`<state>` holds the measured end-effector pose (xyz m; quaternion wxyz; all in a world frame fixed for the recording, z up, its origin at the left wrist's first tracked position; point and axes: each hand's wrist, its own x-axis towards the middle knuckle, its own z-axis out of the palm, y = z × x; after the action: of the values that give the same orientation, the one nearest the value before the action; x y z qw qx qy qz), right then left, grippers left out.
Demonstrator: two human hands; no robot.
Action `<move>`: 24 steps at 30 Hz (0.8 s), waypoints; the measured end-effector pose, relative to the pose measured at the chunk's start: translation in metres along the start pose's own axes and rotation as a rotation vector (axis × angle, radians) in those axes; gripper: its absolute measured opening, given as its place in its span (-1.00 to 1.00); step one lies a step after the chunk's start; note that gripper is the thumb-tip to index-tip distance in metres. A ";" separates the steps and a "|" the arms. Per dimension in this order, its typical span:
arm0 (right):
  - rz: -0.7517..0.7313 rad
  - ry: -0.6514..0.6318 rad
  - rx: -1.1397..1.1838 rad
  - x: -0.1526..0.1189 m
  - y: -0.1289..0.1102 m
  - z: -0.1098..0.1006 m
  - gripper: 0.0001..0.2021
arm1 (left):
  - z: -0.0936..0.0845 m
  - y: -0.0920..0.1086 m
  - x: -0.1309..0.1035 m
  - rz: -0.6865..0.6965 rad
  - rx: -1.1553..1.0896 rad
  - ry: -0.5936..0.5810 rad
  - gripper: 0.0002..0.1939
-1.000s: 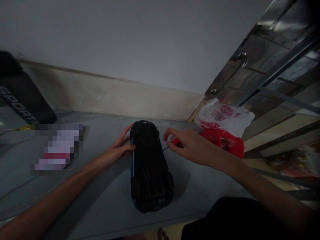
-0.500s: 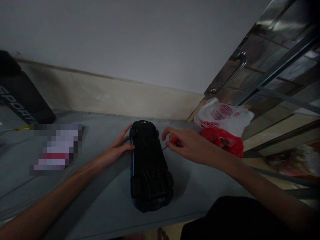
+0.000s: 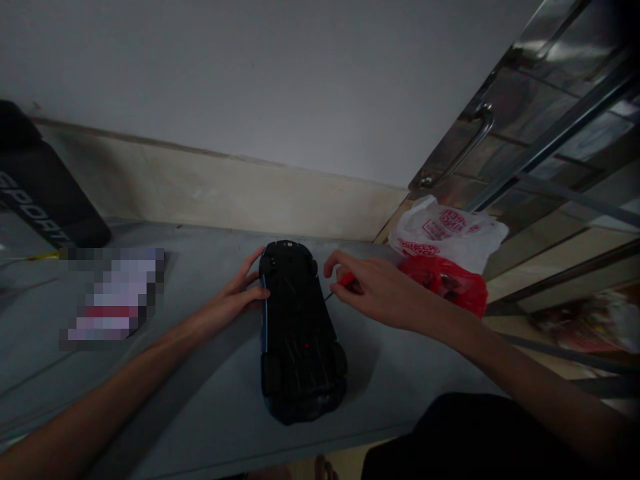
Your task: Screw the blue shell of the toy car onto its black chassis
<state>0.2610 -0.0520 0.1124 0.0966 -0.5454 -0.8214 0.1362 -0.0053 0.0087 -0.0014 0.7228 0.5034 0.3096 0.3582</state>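
A toy car [image 3: 297, 327] lies upside down on the grey surface, its black underside and wheels facing up and a blue edge showing along its left side. My left hand [image 3: 246, 290] grips the car's left side near the far end, thumb on the edge and fingers behind it. Just right of the car, my right hand [image 3: 367, 283] is closed around the red handle of a screwdriver [image 3: 350, 280]. Its thin dark shaft points left at the car's right side; whether the tip touches the car I cannot tell.
A white plastic bag [image 3: 447, 230] and a red bag [image 3: 447, 283] sit right of my right hand. At left are a blurred-out flat object [image 3: 117, 293] and a dark case marked SPORT [image 3: 47, 190]. A wall [image 3: 240, 193] stands behind; metal bars [image 3: 555, 133] run along the right.
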 end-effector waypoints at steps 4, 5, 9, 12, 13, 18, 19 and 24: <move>0.100 0.067 -0.062 0.005 0.003 0.004 -0.87 | 0.002 0.000 0.000 -0.007 -0.007 0.019 -0.02; 0.113 0.075 -0.079 0.006 0.003 0.004 -0.87 | 0.002 -0.001 0.000 -0.007 -0.011 0.017 -0.02; 0.092 0.085 -0.044 0.011 -0.007 -0.002 -0.85 | 0.001 -0.004 0.001 0.016 -0.026 -0.006 -0.01; 0.012 0.106 0.010 0.018 -0.027 -0.004 -0.85 | 0.000 -0.004 0.002 0.021 -0.014 -0.008 0.01; -0.020 0.105 0.025 0.021 -0.034 -0.004 -0.85 | 0.000 -0.004 0.002 0.019 -0.010 -0.006 0.01; -0.149 0.046 0.053 0.037 -0.057 0.009 -0.84 | -0.001 -0.005 0.002 0.013 -0.017 -0.002 0.02; -0.158 0.036 0.047 0.040 -0.058 0.012 -0.84 | -0.001 -0.006 0.002 0.017 -0.020 0.000 0.02; -0.169 0.021 0.011 0.046 -0.059 0.021 -0.83 | 0.000 -0.007 0.001 0.020 -0.038 0.006 -0.02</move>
<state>0.1852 -0.0336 0.1131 0.1193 -0.4752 -0.8626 0.1263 -0.0032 0.0077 -0.0078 0.7277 0.4915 0.2999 0.3728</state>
